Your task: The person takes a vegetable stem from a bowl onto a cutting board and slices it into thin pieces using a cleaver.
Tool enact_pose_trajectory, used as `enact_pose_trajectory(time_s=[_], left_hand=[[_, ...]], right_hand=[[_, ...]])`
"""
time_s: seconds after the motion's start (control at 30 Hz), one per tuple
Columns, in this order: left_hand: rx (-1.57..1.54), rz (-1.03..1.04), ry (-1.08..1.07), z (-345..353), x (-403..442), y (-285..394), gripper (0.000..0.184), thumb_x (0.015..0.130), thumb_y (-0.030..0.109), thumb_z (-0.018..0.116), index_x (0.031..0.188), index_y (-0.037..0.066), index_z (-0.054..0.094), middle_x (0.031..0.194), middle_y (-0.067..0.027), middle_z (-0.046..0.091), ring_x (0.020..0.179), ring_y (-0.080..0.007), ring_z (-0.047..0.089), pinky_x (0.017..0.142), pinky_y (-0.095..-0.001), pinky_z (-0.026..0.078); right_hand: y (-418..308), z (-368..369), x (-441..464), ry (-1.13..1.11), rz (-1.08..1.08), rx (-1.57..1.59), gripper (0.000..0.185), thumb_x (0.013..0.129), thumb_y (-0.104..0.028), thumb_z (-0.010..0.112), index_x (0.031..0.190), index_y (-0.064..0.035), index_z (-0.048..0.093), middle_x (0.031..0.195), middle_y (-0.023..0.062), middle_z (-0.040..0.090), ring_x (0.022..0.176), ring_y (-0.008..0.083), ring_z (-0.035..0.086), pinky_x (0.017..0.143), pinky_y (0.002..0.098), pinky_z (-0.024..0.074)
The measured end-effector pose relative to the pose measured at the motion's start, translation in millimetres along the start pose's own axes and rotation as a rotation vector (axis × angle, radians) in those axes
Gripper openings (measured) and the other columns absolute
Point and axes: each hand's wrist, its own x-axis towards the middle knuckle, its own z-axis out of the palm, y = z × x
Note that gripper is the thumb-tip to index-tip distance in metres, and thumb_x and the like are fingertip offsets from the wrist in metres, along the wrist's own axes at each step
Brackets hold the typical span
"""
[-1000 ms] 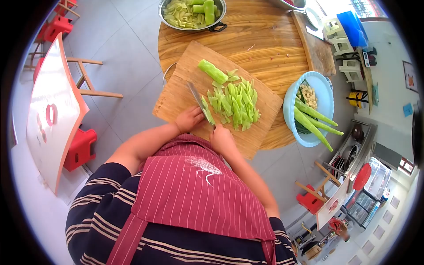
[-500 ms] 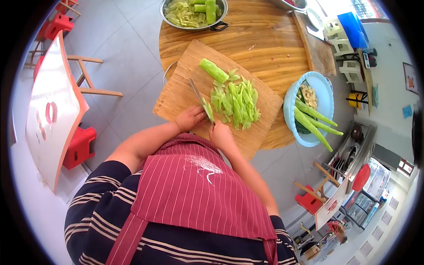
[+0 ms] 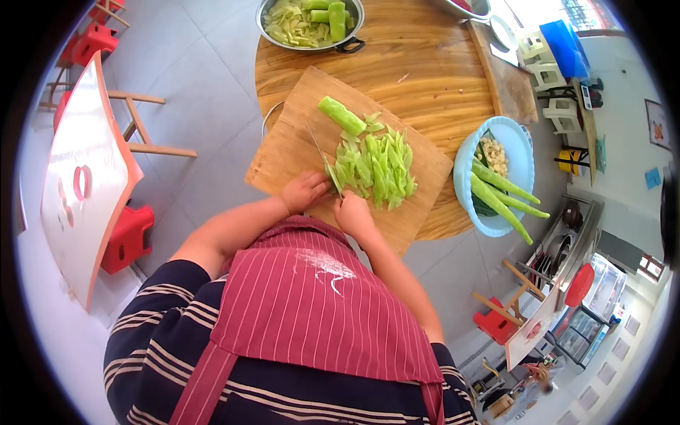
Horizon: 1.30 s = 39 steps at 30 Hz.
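Note:
My right hand (image 3: pixel 353 212) is closed round the handle of a knife (image 3: pixel 319 147), whose blade points away from me over a wooden cutting board (image 3: pixel 280 159). Close against the blade's left side, my left hand (image 3: pixel 306 190) rests on the board with curled fingers; whatever lies under them is hidden. Green slices cling along the lower blade. To its right lies a heap of sliced light-green stem vegetable (image 3: pixel 382 166), probably celtuce. A peeled chunk of the same vegetable (image 3: pixel 341 115) sits beyond the heap.
A metal pan (image 3: pixel 312 47) of slices and chunks stands at the round wooden table's (image 3: pixel 418 49) far left. On the right, a light-blue basin (image 3: pixel 523 145) holds long green vegetables (image 3: pixel 501 205) and garlic-like pieces. A red stool (image 3: pixel 128 239) stands on the floor at left.
The knife blade has turned more edge-on, with less of its flat face and the green on it showing. Both hands stay in nearly the same place.

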Motion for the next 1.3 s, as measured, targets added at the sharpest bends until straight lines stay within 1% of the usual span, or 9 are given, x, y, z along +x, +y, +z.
enact_pose_trajectory(time_s=[0.13,0.23,0.33,0.53,0.73,0.93,1.03,1.23,1.3], left_hand=[[-0.004,0.003,0.009,-1,2,0,0.030,0.075,0.017,0.066,0.100,0.005,0.058,0.098,-0.0110,0.057,0.087,-0.0288,0.058,0.077,-0.0350,0.048],[0.003,-0.051,0.001,2,-4,4,0.026,0.073,0.017,0.065,0.095,0.005,0.060,0.098,-0.0093,0.056,0.088,-0.0269,0.056,0.075,-0.0340,0.048],[0.077,0.028,0.049,3,-3,1,0.026,0.072,0.016,0.065,0.095,0.005,0.059,0.098,-0.0093,0.056,0.088,-0.0268,0.056,0.075,-0.0341,0.048],[-0.014,-0.012,0.007,0,0,2,0.024,0.074,0.015,0.063,0.096,0.006,0.059,0.100,-0.0099,0.056,0.087,-0.0267,0.055,0.074,-0.0340,0.047],[-0.031,-0.010,-0.086,5,-9,-1,0.024,0.075,0.015,0.057,0.097,0.006,0.059,0.102,-0.0101,0.055,0.091,-0.0261,0.054,0.079,-0.0350,0.045],[0.040,0.068,0.005,-2,-4,3,0.026,0.074,0.014,0.054,0.098,0.006,0.059,0.100,-0.0095,0.056,0.092,-0.0279,0.054,0.080,-0.0365,0.044],[-0.002,0.036,-0.061,-3,-2,-2,0.026,0.074,0.013,0.054,0.098,0.006,0.059,0.099,-0.0097,0.056,0.093,-0.0286,0.054,0.082,-0.0374,0.044],[-0.062,-0.029,-0.035,0,-8,4,0.025,0.074,0.014,0.053,0.097,0.006,0.060,0.100,-0.0092,0.056,0.094,-0.0283,0.054,0.084,-0.0388,0.043],[0.014,0.052,0.017,-3,-3,2,0.026,0.074,0.014,0.053,0.098,0.006,0.060,0.100,-0.0093,0.056,0.095,-0.0281,0.053,0.085,-0.0393,0.043]], right_hand=[[-3,-15,1,0.041,-0.029,0.041,0.024,0.082,-0.020,0.052,0.087,0.0035,0.058,0.078,0.0277,0.060,0.077,0.0433,0.059,0.070,0.0487,0.0470],[-9,-16,-28,-0.020,0.047,-0.012,0.024,0.082,-0.019,0.051,0.086,0.0040,0.058,0.078,0.0278,0.060,0.077,0.0433,0.059,0.070,0.0485,0.0469],[-12,-7,-30,-0.065,0.112,-0.118,0.025,0.081,-0.019,0.052,0.086,0.0044,0.058,0.078,0.0279,0.060,0.078,0.0432,0.059,0.071,0.0483,0.0468],[-5,-1,9,0.056,-0.059,0.095,0.024,0.082,-0.019,0.052,0.086,0.0044,0.057,0.078,0.0294,0.060,0.076,0.0446,0.059,0.071,0.0494,0.0471],[-6,-14,-35,0.011,0.013,0.001,0.026,0.082,-0.020,0.052,0.091,0.0045,0.056,0.078,0.0287,0.060,0.075,0.0449,0.059,0.070,0.0496,0.0473],[-11,-2,-32,-0.063,0.148,-0.059,0.025,0.083,-0.021,0.050,0.091,0.0027,0.055,0.078,0.0293,0.060,0.076,0.0455,0.059,0.072,0.0507,0.0474],[-3,6,3,0.058,0.021,0.027,0.025,0.083,-0.021,0.050,0.091,0.0020,0.056,0.079,0.0288,0.061,0.077,0.0449,0.059,0.073,0.0500,0.0474],[-8,-17,-29,0.011,0.017,0.006,0.026,0.084,-0.021,0.050,0.089,0.0039,0.056,0.080,0.0294,0.060,0.077,0.0444,0.059,0.072,0.0502,0.0473],[-13,-14,-43,-0.075,0.093,-0.061,0.027,0.084,-0.021,0.051,0.089,0.0042,0.056,0.079,0.0290,0.060,0.076,0.0441,0.059,0.072,0.0500,0.0473]])
